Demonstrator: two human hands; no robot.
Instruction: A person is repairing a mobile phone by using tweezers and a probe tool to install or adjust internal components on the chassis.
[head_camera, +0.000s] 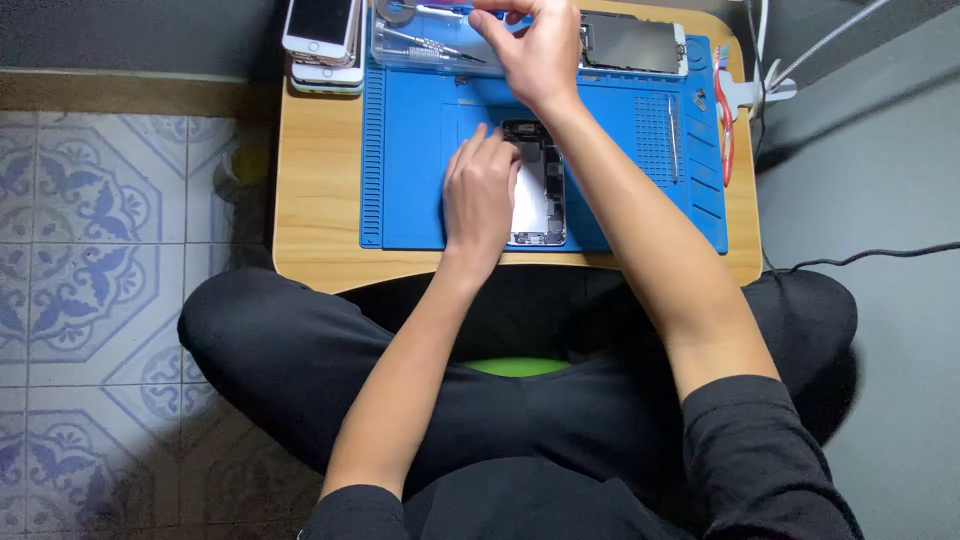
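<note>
My left hand (480, 195) lies flat, fingers together and loosely spread over the opened phone (540, 185), pinning its left edge to the blue work mat (420, 150). Not gripping, just pressing down. The phone sits mid-mat, back shell up, insides exposed, w/ the board and small parts showing along its right side.

My right hand (535, 50) is up at 12 o'clock from the phone, over the clear parts tray (420, 40). Fingers curl inward as if pinching, but I can't tell whether anything is betw. them; the fingertips are hidden from this angle.

Risks as I see them:
- Left palm rests partly on the open phone. If I lean too hard or slide, I could stress the exposed parts or nudge a loose connector.
- If the right hand has a tiny screw, it prob. drops easily on the way back; it could roll off the mat onto the wooden table (320, 200) and then to the tiled floor (90, 250).
- Right forearm crosses above the phone's 1 o'clock corner; a low pass could brush the board.
- The detached screen (630, 45) lies at 1 o'clock, just beside the tray. A careless wrist could knock it.
- Red-handled tool (722, 115) at 3 o'clock lies near the mat edge; the stacked phones (325, 40) at 11 o'clock overhang the table corner, so a bump could tip them.
</note>
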